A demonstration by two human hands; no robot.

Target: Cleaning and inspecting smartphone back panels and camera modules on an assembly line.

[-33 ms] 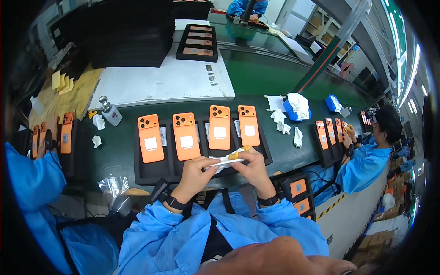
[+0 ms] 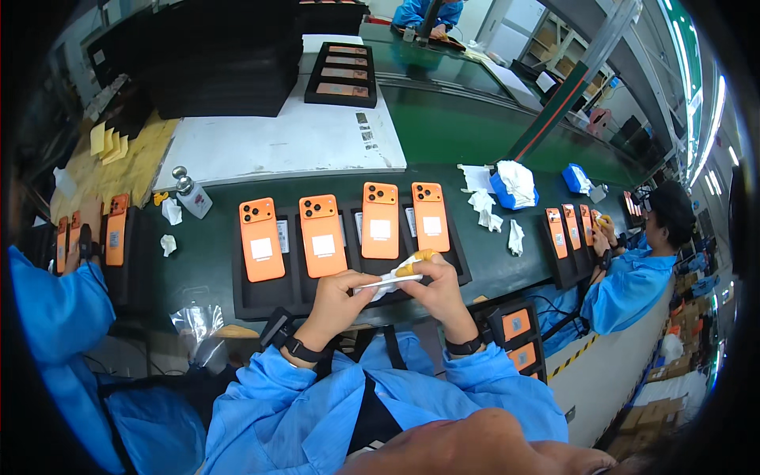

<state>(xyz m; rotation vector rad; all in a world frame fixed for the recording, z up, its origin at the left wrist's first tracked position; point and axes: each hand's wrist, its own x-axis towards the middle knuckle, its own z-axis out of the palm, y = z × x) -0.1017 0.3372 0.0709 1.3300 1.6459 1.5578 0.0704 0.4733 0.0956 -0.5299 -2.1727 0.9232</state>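
My left hand point(image 2: 336, 305) pinches one end of a thin pale strip point(image 2: 387, 283), seen nearly edge-on; its exact kind I cannot make out. At the other end my right hand point(image 2: 443, 294) is closed on a crumpled white wipe point(image 2: 402, 273) that lies against the strip. A yellow cover wraps a finger of that hand. Just beyond both hands, a black tray point(image 2: 297, 289) bears several orange phones point(image 2: 323, 237), backs up, camera ends away from me. Each has a white square label on its back.
Left of the tray stands a clear pump bottle point(image 2: 194, 199), with crumpled wipes point(image 2: 169, 245) near it. At right, a blue box point(image 2: 514, 188) holds white wipes. Co-workers in blue sit on both sides point(image 2: 59, 297). Another phone tray point(image 2: 518, 336) lies by my right forearm.
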